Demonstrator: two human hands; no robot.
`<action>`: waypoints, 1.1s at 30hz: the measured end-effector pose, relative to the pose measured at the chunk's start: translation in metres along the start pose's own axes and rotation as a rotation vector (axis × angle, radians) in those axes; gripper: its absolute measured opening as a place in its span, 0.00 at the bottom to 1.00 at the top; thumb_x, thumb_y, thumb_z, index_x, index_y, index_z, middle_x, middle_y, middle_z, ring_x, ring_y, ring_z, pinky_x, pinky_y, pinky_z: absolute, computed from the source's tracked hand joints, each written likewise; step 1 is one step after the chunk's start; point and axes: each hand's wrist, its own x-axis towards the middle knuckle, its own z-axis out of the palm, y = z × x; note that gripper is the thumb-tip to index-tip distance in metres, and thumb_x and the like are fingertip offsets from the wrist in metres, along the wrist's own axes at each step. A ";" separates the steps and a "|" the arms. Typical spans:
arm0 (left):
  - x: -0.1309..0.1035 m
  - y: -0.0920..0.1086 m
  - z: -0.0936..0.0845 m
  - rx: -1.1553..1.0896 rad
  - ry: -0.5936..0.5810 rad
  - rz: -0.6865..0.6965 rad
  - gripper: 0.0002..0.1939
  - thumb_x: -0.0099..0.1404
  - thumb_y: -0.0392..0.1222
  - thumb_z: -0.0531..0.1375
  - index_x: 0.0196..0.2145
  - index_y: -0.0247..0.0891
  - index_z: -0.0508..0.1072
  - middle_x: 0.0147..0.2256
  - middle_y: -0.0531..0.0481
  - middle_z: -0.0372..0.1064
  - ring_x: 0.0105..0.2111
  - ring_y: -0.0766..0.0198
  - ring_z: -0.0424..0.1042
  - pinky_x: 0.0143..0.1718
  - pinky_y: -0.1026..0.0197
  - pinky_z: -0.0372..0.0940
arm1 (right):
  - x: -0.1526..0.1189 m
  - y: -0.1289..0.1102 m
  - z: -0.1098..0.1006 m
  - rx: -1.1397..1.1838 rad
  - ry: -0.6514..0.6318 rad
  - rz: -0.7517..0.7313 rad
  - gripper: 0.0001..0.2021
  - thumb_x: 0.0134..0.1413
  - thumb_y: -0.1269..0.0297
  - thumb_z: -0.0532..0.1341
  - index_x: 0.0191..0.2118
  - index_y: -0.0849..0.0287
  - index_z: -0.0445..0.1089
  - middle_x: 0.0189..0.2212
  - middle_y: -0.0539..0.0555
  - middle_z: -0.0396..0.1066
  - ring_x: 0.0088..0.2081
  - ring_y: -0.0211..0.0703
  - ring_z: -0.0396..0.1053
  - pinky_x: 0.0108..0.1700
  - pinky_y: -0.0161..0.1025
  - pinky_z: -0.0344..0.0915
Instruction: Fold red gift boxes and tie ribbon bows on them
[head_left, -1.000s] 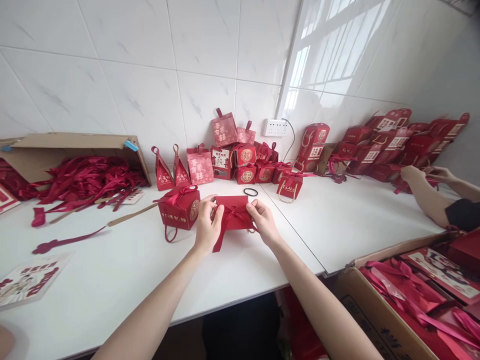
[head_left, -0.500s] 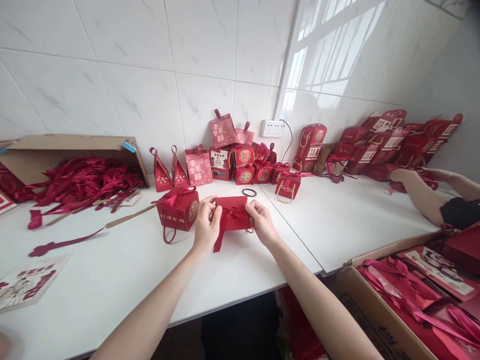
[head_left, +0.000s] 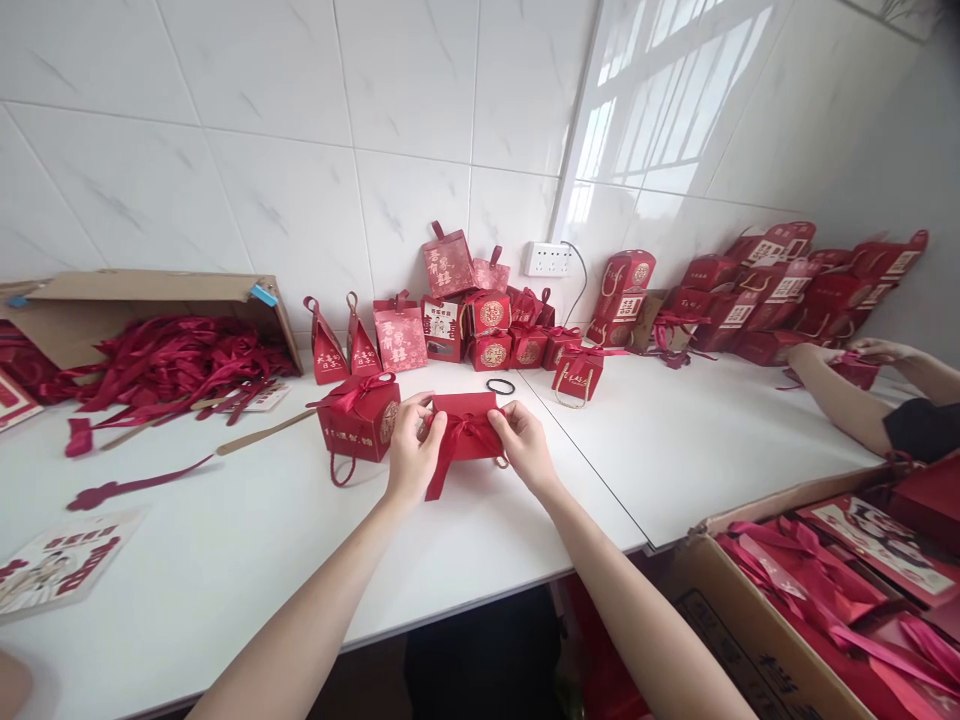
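Between my hands is a small red gift box with a red ribbon tied in a bow across it. My left hand pinches the bow's left side at the box's edge, and one ribbon tail hangs below it. My right hand pinches the right side of the bow with thumb and finger. A bit of cord handle shows under the right hand. Just left of my left hand stands a larger red box with a bow and a dark red cord handle. Behind the held box lies a black ring.
Finished red boxes line the wall below a power strip. A carton of ribbons is at left; another open carton is at front right. At far right another person's hands handle a red box.
My hands stay at the box, while the bow's right side has been drawn outward toward my right hand. At far right, the other person's hands have lifted a beribboned box slightly.
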 end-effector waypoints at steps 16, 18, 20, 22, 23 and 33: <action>0.004 -0.011 0.003 -0.344 -0.020 -0.206 0.13 0.57 0.48 0.59 0.21 0.40 0.63 0.49 0.46 0.68 0.54 0.53 0.64 0.57 0.52 0.56 | 0.003 0.002 -0.003 0.254 -0.031 0.081 0.19 0.45 0.48 0.65 0.27 0.56 0.60 0.15 0.42 0.61 0.11 0.32 0.56 0.08 0.31 0.51; 0.005 -0.011 0.001 -0.376 -0.030 -0.227 0.14 0.56 0.48 0.59 0.19 0.39 0.63 0.49 0.46 0.69 0.54 0.52 0.65 0.57 0.52 0.56 | 0.003 0.002 -0.003 0.257 -0.028 0.079 0.18 0.45 0.48 0.65 0.27 0.56 0.59 0.15 0.41 0.61 0.11 0.32 0.56 0.07 0.31 0.51; 0.006 -0.011 0.000 -0.378 -0.026 -0.228 0.15 0.56 0.48 0.59 0.18 0.40 0.63 0.48 0.46 0.70 0.54 0.52 0.65 0.57 0.52 0.56 | 0.003 0.002 -0.003 0.250 -0.027 0.075 0.18 0.45 0.48 0.65 0.27 0.56 0.59 0.15 0.41 0.61 0.11 0.32 0.57 0.07 0.31 0.51; 0.006 -0.010 -0.001 -0.361 -0.015 -0.216 0.15 0.56 0.48 0.60 0.18 0.40 0.62 0.48 0.46 0.71 0.53 0.53 0.66 0.56 0.53 0.57 | 0.003 0.002 -0.004 0.243 -0.027 0.072 0.18 0.46 0.48 0.64 0.27 0.56 0.59 0.15 0.42 0.61 0.11 0.32 0.56 0.08 0.30 0.51; 0.005 -0.010 -0.001 -0.346 -0.008 -0.208 0.16 0.57 0.48 0.59 0.17 0.40 0.61 0.48 0.46 0.71 0.53 0.53 0.66 0.56 0.53 0.57 | 0.003 0.002 -0.004 0.237 -0.021 0.068 0.18 0.46 0.48 0.64 0.27 0.56 0.60 0.14 0.41 0.61 0.11 0.32 0.56 0.08 0.30 0.51; 0.004 -0.011 0.003 -0.305 0.031 -0.234 0.19 0.57 0.50 0.59 0.16 0.40 0.59 0.47 0.46 0.72 0.51 0.54 0.67 0.52 0.57 0.59 | 0.003 0.000 -0.003 0.220 -0.006 0.084 0.21 0.43 0.45 0.65 0.25 0.57 0.60 0.15 0.42 0.60 0.12 0.30 0.55 0.11 0.30 0.53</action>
